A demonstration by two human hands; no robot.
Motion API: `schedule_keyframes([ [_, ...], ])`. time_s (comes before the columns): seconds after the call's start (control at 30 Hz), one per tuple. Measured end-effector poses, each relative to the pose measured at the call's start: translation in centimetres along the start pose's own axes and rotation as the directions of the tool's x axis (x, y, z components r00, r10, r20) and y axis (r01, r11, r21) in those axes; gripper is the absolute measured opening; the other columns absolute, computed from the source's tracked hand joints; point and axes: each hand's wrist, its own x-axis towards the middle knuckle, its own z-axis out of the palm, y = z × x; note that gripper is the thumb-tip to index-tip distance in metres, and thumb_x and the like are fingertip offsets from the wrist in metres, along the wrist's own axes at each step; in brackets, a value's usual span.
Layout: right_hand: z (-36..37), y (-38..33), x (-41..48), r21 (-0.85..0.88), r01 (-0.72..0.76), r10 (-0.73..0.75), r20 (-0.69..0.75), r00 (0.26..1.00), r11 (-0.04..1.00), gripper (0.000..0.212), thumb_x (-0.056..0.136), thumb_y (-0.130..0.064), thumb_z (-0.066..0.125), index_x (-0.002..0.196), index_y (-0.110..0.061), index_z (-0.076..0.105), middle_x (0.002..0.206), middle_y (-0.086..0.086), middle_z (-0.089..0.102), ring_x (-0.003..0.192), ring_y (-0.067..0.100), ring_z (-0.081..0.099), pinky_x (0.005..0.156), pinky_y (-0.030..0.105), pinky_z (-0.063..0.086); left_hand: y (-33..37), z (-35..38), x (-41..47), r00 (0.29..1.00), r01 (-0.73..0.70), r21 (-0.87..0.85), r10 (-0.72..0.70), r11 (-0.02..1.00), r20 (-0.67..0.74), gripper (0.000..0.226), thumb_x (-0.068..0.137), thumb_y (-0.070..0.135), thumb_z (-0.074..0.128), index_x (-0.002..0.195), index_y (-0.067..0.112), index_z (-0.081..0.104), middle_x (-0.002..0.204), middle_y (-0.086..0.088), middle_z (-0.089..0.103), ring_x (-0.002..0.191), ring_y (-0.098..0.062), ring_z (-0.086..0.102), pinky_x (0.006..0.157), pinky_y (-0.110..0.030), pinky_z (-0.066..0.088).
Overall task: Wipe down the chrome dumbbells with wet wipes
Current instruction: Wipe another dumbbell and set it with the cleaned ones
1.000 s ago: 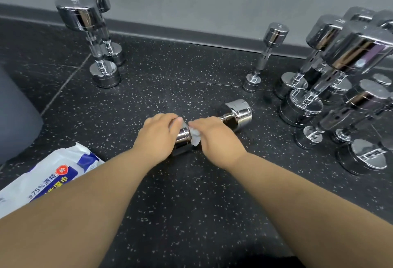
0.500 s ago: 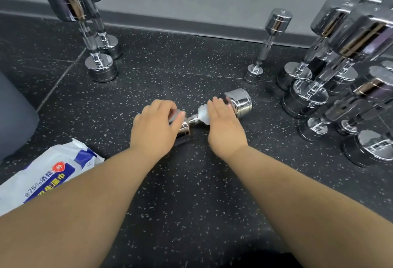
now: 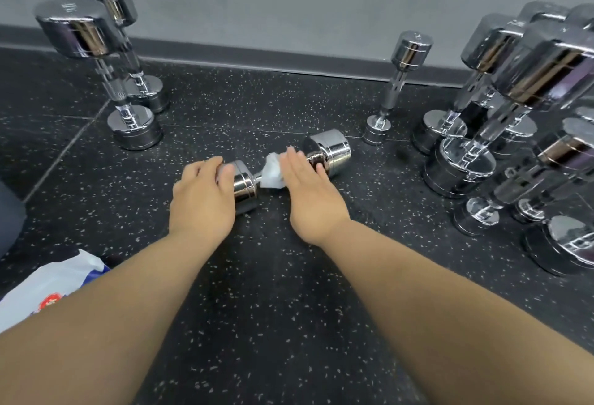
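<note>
A chrome dumbbell (image 3: 331, 152) lies on its side on the speckled floor (image 3: 289, 308), just nearer the person than the small upright dumbbell (image 3: 398, 83) and a little to its left. The left hand (image 3: 201, 194) grips the lying one's near head, thumb and fingers curled over it. The right hand (image 3: 307, 186), fingers straight, presses a crumpled wet wipe (image 3: 271, 175) against the handle. Being solid metal, it should be heavy and stiff for its size. Its polished heads will likely be slippery under a damp cloth and keen to roll, so a firm clasp round one head, or the handle, looks the safest hold. The wipe is limp and will bunch unless pressed flat. More dumbbells (image 3: 546, 70) crowd to the right of the small upright one, two others (image 3: 77, 32) stand well to its left, and the wipe pack (image 3: 54, 282) lies far left, nearest the person.
</note>
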Motion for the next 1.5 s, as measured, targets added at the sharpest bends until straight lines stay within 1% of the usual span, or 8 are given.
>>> schedule_keyframes([
  [0.13,-0.2,-1.9,2.0,0.014,0.062,-0.062,0.011,0.998,0.998,0.076,0.086,0.004,0.048,0.154,-0.011,0.019,0.163,0.005,0.01,0.15,0.028,0.01,0.12,0.039,0.018,0.4,0.1,1.8,0.991,0.124,-0.104,-0.117,0.987,0.069,0.054,0.105,0.044,0.025,0.153,0.021,0.027,0.154,-0.01,0.037,0.137,-0.033,0.036,0.109,-0.043,0.029],
  [0.33,-2.4,-0.2,3.9,-0.274,-0.059,0.061,-0.001,0.998,0.96,0.055,0.088,-0.005,0.043,0.142,-0.013,0.038,0.14,0.006,0.047,0.133,0.023,0.039,0.123,0.041,-0.002,0.1,-1.0,2.9,0.977,0.208,-0.24,-0.192,0.948,0.092,0.029,0.097,0.045,0.04,0.115,0.029,0.055,0.099,0.005,0.06,0.092,-0.022,0.053,0.076,-0.037,0.04],
  [0.5,-4.0,-2.8,2.3,-0.093,-0.085,0.11,0.314,0.943,0.992,0.049,0.088,0.0,0.05,0.134,-0.018,0.048,0.13,0.004,0.055,0.127,0.03,0.047,0.116,0.041,0.023,0.3,-2.9,1.9,0.988,-0.005,-0.189,0.034,0.982,0.154,0.015,0.083,0.035,0.065,0.09,0.022,0.06,0.098,0.002,0.062,0.079,-0.015,0.056,0.068,-0.033,0.045],
  [0.63,-5.8,-3.1,-2.6,-0.078,-0.018,0.046,0.368,0.929,0.997,0.06,0.089,0.003,0.042,0.146,-0.017,0.037,0.147,0.006,0.044,0.142,0.027,0.033,0.123,0.041,-0.001,1.7,-3.4,-1.0,0.866,-0.204,0.091,0.136,0.975,0.481,0.07,0.074,0.048,0.077,0.134,0.032,0.046,0.126,0.004,0.048,0.108,-0.017,0.051,0.092,-0.033,0.044],
  [1.03,-5.8,-1.1,-13.6,-0.287,-0.021,0.132,0.373,0.918,0.958,0.039,0.089,-0.006,0.046,0.126,-0.018,0.05,0.106,-0.002,0.057,0.118,0.021,0.052,0.123,0.041,-0.005,4.3,0.0,-11.6,0.674,-0.719,0.434,0.39,0.543,0.627,0.092,0.063,0.068,0.072,0.138,0.027,0.038,0.126,0.001,0.043,0.118,-0.022,0.041,0.095,-0.038,0.039],
  [1.27,-2.3,-1.5,-10.4,-0.079,-0.074,0.09,0.218,0.972,0.994,0.069,0.081,0.002,0.063,0.142,-0.021,0.04,0.141,0.001,0.044,0.139,0.031,0.036,0.114,0.042,0.03,2.9,-2.9,-7.6,0.845,-0.397,0.154,0.294,0.905,0.446,0.079,0.074,0.053,0.076,0.142,0.037,0.04,0.145,0.006,0.04,0.132,-0.021,0.037,0.105,-0.041,0.037],
  [1.37,-1.3,-1.2,-7.6,-0.139,-0.033,0.047,0.095,0.994,0.99,0.08,0.086,0.003,0.052,0.155,-0.014,0.016,0.161,0.003,0.02,0.15,0.021,0.014,0.122,0.038,0.006,1.1,-3.3,-4.8,0.947,-0.234,0.013,0.225,0.972,0.228,0.034,0.094,0.025,0.058,0.126,0.035,0.057,0.134,0.005,0.052,0.116,-0.015,0.048,0.09,-0.03,0.038],
  [1.5,-0.7,-1.2,-4.3,-0.055,-0.086,0.084,-0.03,0.996,0.995,0.071,0.092,0.001,0.041,0.156,-0.014,0.014,0.164,0.003,0.011,0.152,0.02,0.003,0.122,0.036,0.003,-0.7,-2.2,-2.9,0.949,-0.26,0.021,0.252,0.965,0.189,0.034,0.097,0.047,0.048,0.127,0.033,0.057,0.132,0.012,0.05,0.118,-0.014,0.047,0.093,-0.03,0.037],
])
